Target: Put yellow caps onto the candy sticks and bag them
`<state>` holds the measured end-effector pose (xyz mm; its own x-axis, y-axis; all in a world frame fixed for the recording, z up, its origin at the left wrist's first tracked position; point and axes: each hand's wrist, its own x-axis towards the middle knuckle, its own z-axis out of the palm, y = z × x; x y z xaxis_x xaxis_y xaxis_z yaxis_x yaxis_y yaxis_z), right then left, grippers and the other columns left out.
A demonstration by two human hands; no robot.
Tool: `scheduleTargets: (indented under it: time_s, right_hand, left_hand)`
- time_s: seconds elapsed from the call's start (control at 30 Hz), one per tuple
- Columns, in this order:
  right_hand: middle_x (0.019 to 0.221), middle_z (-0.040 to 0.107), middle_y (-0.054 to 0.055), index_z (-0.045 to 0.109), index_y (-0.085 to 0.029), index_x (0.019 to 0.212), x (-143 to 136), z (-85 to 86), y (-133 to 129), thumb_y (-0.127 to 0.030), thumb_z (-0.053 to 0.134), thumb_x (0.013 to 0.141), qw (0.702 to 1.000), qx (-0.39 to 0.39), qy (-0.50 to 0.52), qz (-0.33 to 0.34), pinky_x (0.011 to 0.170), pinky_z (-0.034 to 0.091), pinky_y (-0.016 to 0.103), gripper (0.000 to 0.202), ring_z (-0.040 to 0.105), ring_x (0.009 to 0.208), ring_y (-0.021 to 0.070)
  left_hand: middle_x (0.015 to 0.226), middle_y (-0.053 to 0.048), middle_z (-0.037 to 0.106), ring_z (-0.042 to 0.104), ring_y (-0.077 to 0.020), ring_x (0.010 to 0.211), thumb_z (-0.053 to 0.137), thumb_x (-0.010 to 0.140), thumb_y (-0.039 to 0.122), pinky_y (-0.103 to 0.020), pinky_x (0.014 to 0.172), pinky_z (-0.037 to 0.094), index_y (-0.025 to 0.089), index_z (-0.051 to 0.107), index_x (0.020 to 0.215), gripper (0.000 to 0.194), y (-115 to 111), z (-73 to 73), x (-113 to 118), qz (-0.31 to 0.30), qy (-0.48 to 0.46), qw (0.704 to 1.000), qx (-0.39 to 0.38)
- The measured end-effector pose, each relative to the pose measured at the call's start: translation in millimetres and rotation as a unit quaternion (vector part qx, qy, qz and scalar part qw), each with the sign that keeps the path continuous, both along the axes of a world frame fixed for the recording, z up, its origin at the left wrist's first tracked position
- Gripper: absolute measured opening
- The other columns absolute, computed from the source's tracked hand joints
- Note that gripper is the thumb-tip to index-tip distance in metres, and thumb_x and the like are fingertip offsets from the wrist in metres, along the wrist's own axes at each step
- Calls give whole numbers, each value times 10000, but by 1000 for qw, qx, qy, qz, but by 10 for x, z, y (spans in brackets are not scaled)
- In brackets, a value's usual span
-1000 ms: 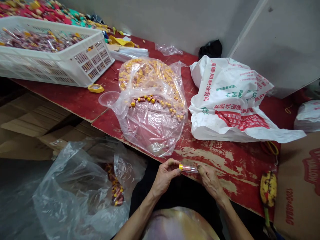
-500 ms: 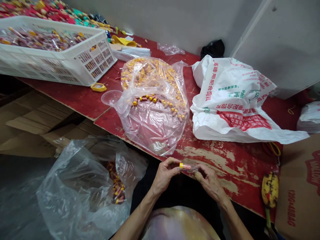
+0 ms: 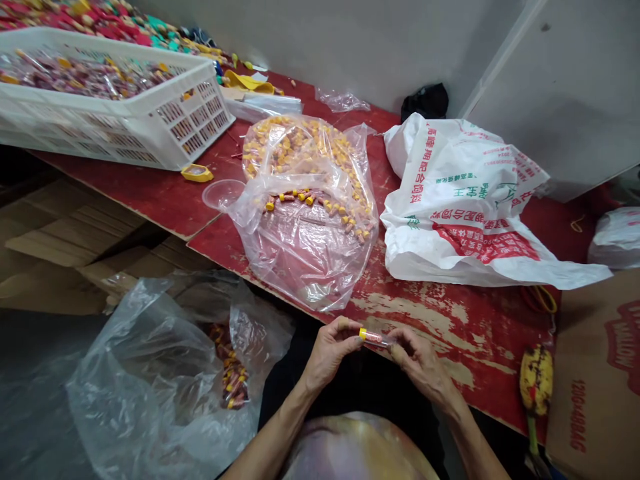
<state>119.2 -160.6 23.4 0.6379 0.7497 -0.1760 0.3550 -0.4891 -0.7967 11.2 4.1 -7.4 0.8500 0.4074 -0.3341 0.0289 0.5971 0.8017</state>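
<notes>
Two-handed grip on capped tube (image 3: 376,337)

On the worn red table (image 3: 450,320): white slotted crate (image 3: 150,120) of packets, printed white bag (image 3: 465,213), clear cup (image 3: 221,194), yellow lid (image 3: 197,173). Cardboard box (image 3: 595,380) at right.

Single head view, looking forward-down at red table (image 3: 465,327) edge, hands close below

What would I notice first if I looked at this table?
Probably the clear bag of yellow-capped tubes in the middle of the red table, with a big white printed bag to its right. Nearest the camera, the left hand and right hand hold one small tube between them.
</notes>
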Motion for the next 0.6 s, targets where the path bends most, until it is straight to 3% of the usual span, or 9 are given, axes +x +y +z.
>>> scheduleTargets:
  time_s: [0.1,0.17,0.23,0.3,0.4,0.47,0.6]
  right_hand:
    - [540,462,-10,522,-182,600,-5,-27,14,-482,298,928,999,-5,-3,-33,488,311,249,497,408,506,124]
    - [593,513,1,592,-176,710,-8,-28,13,-484,344,914,999,4,1,-48,506,346,249,445,449,536,133]
    - [785,605,27,615,-187,969,-7,-4,8,-458,467,869,999,17,8,-33,582,405,253,324,527,663,157]
    - [859,615,33,594,-201,1031,-3,19,4,-441,516,848,1000,15,11,-9,602,408,253,312,537,709,163]
    - [619,527,4,573,-181,718,1,4,8,-482,376,907,1000,-4,14,-17,505,330,250,407,452,550,136]
    - [556,480,-2,535,-181,635,0,-25,7,-493,292,928,999,-4,21,-36,484,313,253,492,415,504,129]
    - [862,611,40,583,-183,1040,-3,-23,-6,-447,473,868,999,8,16,-28,608,414,259,334,523,678,156]
  left_hand:
    - [683,2,657,557,-107,605,801,615,228,-207,592,425,140,681,793,232,-8,-2,-1,-14,-3,1000,5]
    - [688,3,656,555,-105,612,794,625,220,-204,598,426,140,680,797,221,-10,0,1,-15,-3,1000,3]
    - [681,7,653,550,-100,608,795,624,213,-200,595,423,140,680,796,219,-10,-5,7,-10,-5,1000,0]
    - [671,9,651,547,-97,603,796,624,211,-196,592,419,139,680,796,219,-11,-16,16,-10,-11,1000,-4]
    - [680,11,652,549,-93,602,798,628,210,-193,591,418,144,679,801,220,-18,-35,25,-15,-20,1000,-11]
    - [695,12,653,550,-91,612,803,624,209,-189,595,419,147,680,801,225,-24,-40,24,-14,-23,1000,-15]
    - [706,13,647,554,-91,628,814,607,214,-190,611,426,146,685,784,230,-26,-44,18,-9,-16,1000,-14]
